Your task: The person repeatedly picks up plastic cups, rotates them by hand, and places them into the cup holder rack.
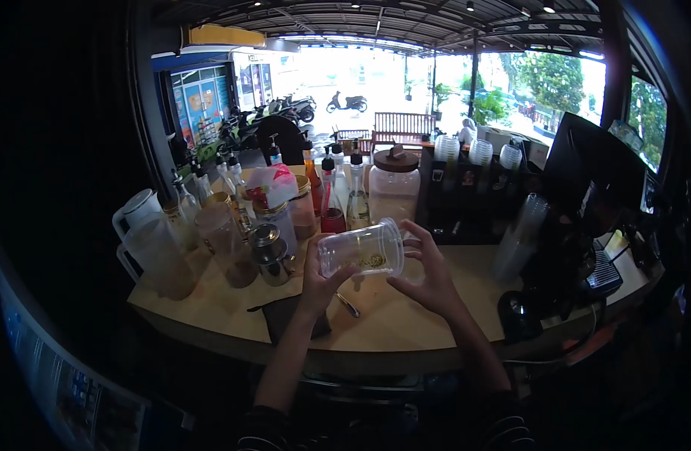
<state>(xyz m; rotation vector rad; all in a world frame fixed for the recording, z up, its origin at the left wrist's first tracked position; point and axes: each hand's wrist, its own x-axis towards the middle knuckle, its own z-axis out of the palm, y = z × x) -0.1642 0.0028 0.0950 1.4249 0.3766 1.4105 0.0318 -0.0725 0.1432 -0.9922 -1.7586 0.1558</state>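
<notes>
A clear plastic cup [356, 252] with a gold printed mark lies sideways in the air above the counter. Its base end rests in my left hand [320, 276], the thumb along the lower side. At the rim end, the fingers and thumb of my right hand [429, 272] curve about the lip. More than one rim line shows there; whether a second cup is nested inside I cannot tell. Beneath the hands, a small metal utensil [348, 304] lies on the wooden counter [405, 331]. A dark folded cloth [278, 319] is by my left forearm.
Pitchers [154, 259], pump bottles [332, 199] and a steel canister [270, 252] crowd the left and back. Behind the cup stands a large lidded jar [394, 188]. To the right are stacked cups [522, 237], a black cup rack [465, 192] and a dark monitor [586, 165].
</notes>
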